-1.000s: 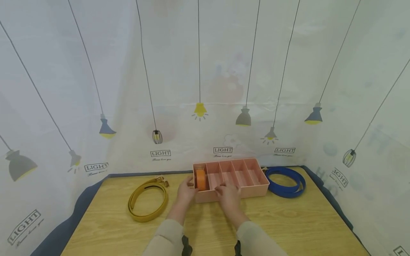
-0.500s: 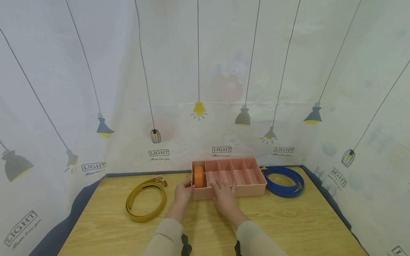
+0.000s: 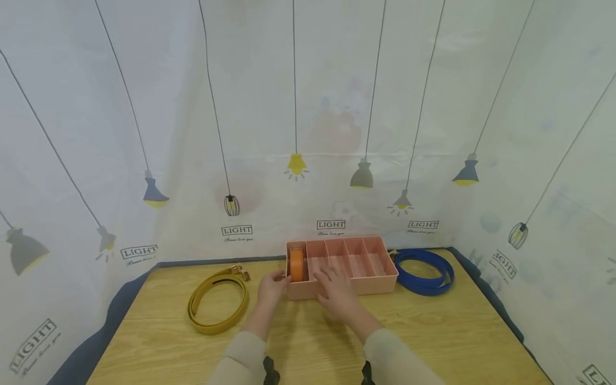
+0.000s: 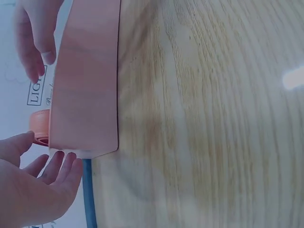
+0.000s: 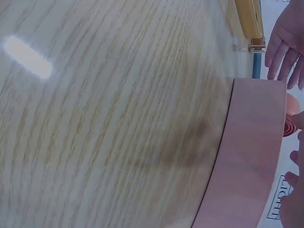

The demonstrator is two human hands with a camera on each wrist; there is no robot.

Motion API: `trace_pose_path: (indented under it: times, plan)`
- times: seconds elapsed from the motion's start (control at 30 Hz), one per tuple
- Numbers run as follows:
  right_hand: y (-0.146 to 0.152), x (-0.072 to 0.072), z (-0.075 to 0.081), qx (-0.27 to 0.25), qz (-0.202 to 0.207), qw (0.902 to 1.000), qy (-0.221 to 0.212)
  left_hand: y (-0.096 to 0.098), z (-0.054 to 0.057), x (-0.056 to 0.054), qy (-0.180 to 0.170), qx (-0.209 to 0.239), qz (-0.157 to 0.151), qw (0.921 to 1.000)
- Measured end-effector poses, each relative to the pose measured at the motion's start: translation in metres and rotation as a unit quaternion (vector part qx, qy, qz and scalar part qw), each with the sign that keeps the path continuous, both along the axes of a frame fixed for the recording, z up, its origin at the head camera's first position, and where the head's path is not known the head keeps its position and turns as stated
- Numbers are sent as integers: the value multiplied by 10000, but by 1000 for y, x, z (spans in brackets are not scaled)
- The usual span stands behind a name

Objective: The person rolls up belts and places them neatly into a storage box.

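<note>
A pink divided box (image 3: 344, 289) stands at the back of the table. Its leftmost compartment holds a rolled orange belt (image 3: 297, 266), whose top sticks out above the rim in the left wrist view. My left hand (image 3: 271, 289) is at the box's left end, fingers loosely bent along the end wall and thumb beside the belt (image 4: 40, 124). My right hand (image 3: 337, 289) reaches over the front wall, with relaxed, spread fingers above the compartments just right of the belt. The right wrist view shows the belt's coiled edge (image 5: 289, 127) near my right fingertips.
A yellow belt (image 3: 194, 305) lies in a loop with its buckle on the table, left of the box. Right of the box, touching or close to its corner, is a coiled blue belt (image 3: 424, 289). A lamp-printed sheet (image 3: 269, 133) hangs behind the wooden table (image 3: 317, 353).
My right fingers have loosened and spread, moving slightly left toward the orange belt. The orange belt sits slightly further left in its compartment. The head view has shifted a little.
</note>
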State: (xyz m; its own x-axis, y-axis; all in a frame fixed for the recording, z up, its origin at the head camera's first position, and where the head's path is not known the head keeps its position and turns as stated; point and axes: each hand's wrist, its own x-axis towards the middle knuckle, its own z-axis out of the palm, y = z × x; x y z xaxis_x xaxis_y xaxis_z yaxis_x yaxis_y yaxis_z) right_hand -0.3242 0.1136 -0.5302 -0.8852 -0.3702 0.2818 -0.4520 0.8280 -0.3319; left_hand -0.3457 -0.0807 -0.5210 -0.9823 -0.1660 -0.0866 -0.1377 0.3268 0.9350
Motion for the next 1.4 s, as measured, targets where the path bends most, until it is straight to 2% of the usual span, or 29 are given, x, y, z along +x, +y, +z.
trace_pose_path:
  times: [0.1,0.23,0.37,0.47,0.57,0.67,0.77,0.83,0.87,0.9,1.0,1.03,1.07,1.13,1.2,1.27,1.37,1.4]
  plan:
    - [3,3,5,72,170,9991,381,-4,2,7,104,187,-163,9996]
    - [5,12,12,-51,313,9980,548,-11,5,20,261,351,-437,9981]
    - [6,24,18,-82,464,9959,775,-19,8,33,497,67,-720,9961]
    - [7,34,20,-108,552,9940,940,-27,11,44,687,-364,-984,9921]
    - [7,43,23,-127,627,9951,751,-39,13,57,813,-711,-1210,9868]
    - [6,50,25,-101,786,9961,388,-57,11,66,835,-1130,-1271,9819]
    - [4,55,26,-84,951,9954,16,-75,9,70,761,-1606,-1244,9762]
    - [2,56,24,-51,1038,9944,-176,-87,8,70,829,-2202,-1302,9632]
    - [1,57,23,10,1047,9942,-262,-93,7,71,832,-2580,-1333,9533]
    - [0,58,22,75,1066,9938,-300,-98,6,71,870,-3002,-1372,9399]
    - [-5,61,16,312,1141,9926,-281,-112,3,75,815,-4173,-1461,8933]
    - [-7,62,14,363,1180,9920,-263,-116,2,76,732,-4445,-1478,8805]
    - [-9,63,13,415,1203,9915,-258,-120,0,78,615,-4620,-1477,8723]
    - [-13,65,9,476,1261,9906,-244,-127,-2,80,398,-4772,-1451,8658]
    - [-16,67,6,476,1284,9901,-302,-133,-5,80,173,-4719,-1360,8709]
    - [-17,68,4,446,1280,9900,-402,-138,-9,78,159,-4673,-1307,8742]
    - [-18,71,3,350,1292,9899,-473,-143,-15,76,309,-4760,-1367,8682]
    - [-18,72,3,331,1297,9898,-477,-144,-16,77,429,-4824,-1416,8634]
